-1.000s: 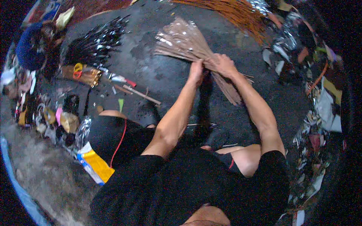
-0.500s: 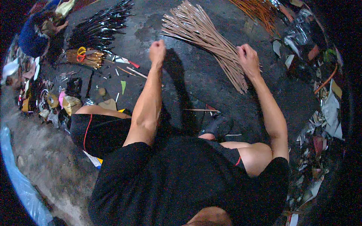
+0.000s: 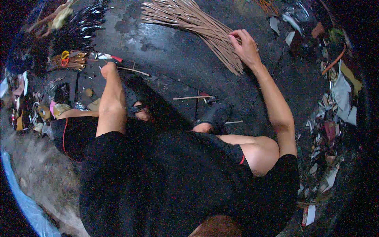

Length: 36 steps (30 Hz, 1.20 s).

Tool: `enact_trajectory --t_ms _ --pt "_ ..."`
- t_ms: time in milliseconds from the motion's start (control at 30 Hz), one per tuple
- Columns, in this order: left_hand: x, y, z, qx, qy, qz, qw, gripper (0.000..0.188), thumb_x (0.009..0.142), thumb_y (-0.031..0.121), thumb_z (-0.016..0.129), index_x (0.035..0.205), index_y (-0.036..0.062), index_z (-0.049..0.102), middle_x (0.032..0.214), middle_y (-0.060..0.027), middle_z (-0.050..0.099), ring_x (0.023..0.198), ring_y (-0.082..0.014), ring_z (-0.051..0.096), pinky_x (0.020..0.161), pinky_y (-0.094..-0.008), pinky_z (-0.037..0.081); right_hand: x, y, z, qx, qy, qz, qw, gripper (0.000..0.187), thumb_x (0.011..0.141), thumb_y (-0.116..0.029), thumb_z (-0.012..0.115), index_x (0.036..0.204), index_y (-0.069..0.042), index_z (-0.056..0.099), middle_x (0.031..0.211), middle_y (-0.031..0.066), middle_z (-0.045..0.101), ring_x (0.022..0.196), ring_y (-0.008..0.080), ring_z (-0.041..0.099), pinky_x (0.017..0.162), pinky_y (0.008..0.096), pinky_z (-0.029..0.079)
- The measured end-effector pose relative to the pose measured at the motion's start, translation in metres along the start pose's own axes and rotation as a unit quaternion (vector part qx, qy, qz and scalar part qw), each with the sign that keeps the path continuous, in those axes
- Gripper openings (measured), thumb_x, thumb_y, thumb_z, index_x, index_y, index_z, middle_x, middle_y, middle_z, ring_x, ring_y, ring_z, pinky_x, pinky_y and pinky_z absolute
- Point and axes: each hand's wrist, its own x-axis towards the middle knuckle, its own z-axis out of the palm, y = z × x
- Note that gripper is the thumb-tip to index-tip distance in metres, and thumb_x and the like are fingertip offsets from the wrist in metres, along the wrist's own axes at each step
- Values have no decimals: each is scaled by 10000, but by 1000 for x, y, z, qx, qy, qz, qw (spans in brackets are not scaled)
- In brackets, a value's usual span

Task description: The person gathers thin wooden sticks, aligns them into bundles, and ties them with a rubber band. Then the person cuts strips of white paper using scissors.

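Loose brown sticks at 12 o'clock, hands spread wide

Bundle of brown sticks (image 3: 193, 23) on the dark floor at 12 o'clock, its far end cut off by the edge of the view. Fans out toward 11, draws in toward 1, with the near ends splayed and crossing. No tie seen.

Right hand (image 3: 246, 47) at 1 o'clock, over the near right side of the bundle, fingers loosely bent. Cannot tell if the fingertips pinch a stick or merely rest there.

Left hand (image 3: 108, 70) at 10 o'clock, well apart from the bundle, fingers curled in. Just beside it, a red-ended piece (image 3: 117, 59) and a thin loose stick (image 3: 136, 71). Contents of the curl, if any, too small to tell.

Handling, by judgement: each stick light, fairly stiff, a little springy; the lot together moderately heavy. Shiny surfaces suggest they would slide over one another. Best hold: both hands round the narrower middle, where they cross; a grip at the fanned end would catch only some. Not fragile as a bundle, though single thin ones might kink.

Further out at 10: a short brown bundle (image 3: 79, 62) with yellow and orange loops (image 3: 65, 58) on top.
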Motion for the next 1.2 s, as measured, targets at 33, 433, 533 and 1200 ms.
enact_trajectory --t_ms 33,433,533,1200 --pt "1 0 2 -17 -15 1 1000 445 704 357 608 950 -11 653 997 -155 639 953 -302 608 830 -383 463 -4 4 -1 -3 1 1 1000 168 825 -200 581 885 -44 597 880 128 576 863 289 560 775 370 450" --pt "4 31 -7 -64 124 118 983 439 701 440 591 809 23 673 896 -138 662 870 -316 623 734 -452 431 -5 -10 -6 11 -16 -40 999 160 829 -167 578 902 -26 596 868 122 576 834 275 574 744 347 454" --pt "-74 103 -36 -159 96 226 956 345 755 364 605 845 38 675 858 -101 667 777 -244 630 653 -355 455 -6 -13 -10 12 22 -24 999 179 809 -199 587 883 -38 606 841 131 572 822 295 568 738 386 457" --pt "-377 198 -87 -331 -487 482 648 267 875 231 570 1050 29 570 956 -42 593 851 -108 548 749 -248 430 7 -84 -60 132 -80 7 988 286 865 -249 473 855 20 568 791 208 600 745 358 582 699 423 451"
